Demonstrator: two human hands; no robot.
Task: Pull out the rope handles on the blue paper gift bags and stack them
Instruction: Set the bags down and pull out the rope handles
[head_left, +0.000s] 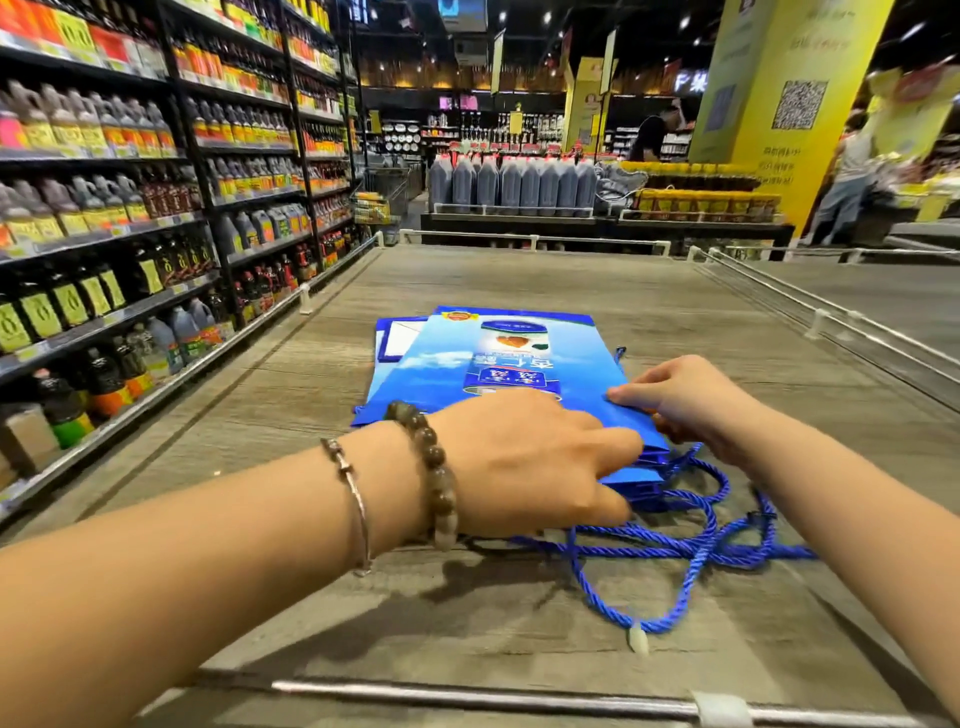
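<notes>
A stack of flat blue paper gift bags (483, 358) lies on a wooden display platform (519, 275), mouths toward me. My left hand (524, 462) lies palm down on the near end of the top bag, fingers reaching over its mouth edge. My right hand (680, 400) is at the bag's near right corner, fingers curled on that edge; the fingertips are hidden. Several blue rope handles (691, 535) trail loose from the bag mouths across the wood toward me.
A metal rail (467, 696) runs along the platform's near edge, and low rails (831, 317) edge its right and far sides. Shelves of bottles (104, 208) line the left. Stacked jugs (514, 184) stand beyond the far end. People (847, 176) stand at the far right.
</notes>
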